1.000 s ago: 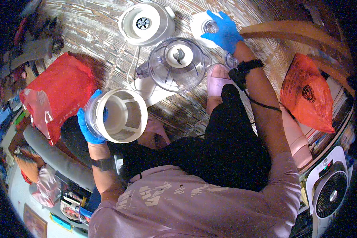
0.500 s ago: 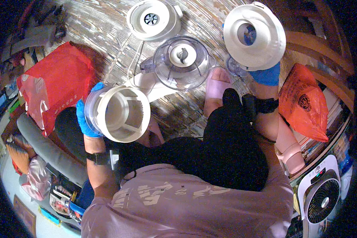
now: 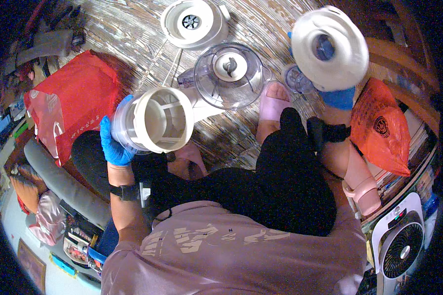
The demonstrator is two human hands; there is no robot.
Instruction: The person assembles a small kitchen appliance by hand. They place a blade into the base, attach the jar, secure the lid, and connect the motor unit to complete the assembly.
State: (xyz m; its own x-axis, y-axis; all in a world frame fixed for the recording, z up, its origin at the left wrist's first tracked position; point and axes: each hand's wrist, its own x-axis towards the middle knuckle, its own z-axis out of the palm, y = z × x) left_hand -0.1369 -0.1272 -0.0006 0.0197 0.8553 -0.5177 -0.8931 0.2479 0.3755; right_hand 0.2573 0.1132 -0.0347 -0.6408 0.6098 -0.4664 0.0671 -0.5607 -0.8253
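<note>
Your left hand [image 3: 114, 146] grips a cream strainer basket [image 3: 142, 123] by its clear plastic outer body. The basket has a thick, round rim and ribbed side wall; its open mouth tilts rightward, left of the clear food-processor bowl [image 3: 252, 81]. Your right hand [image 3: 338, 98], partly hidden, grips a round white lid [image 3: 348, 55] with a central opening, right of the bowl.

Head view: left lens of a side-by-side fisheye pair worn on the head. Faces steeply down; upright, unmirrored. Nearest the lens: shirt [image 3: 226, 265], across the lower edge. Mid-range: left hand [image 3: 116, 146] and right hand [image 3: 338, 98], one to each side. Farther off: wooden floor [image 3: 253, 27], toward the top. Field very wide; corners dark, straight edges bowing toward the rim
</note>
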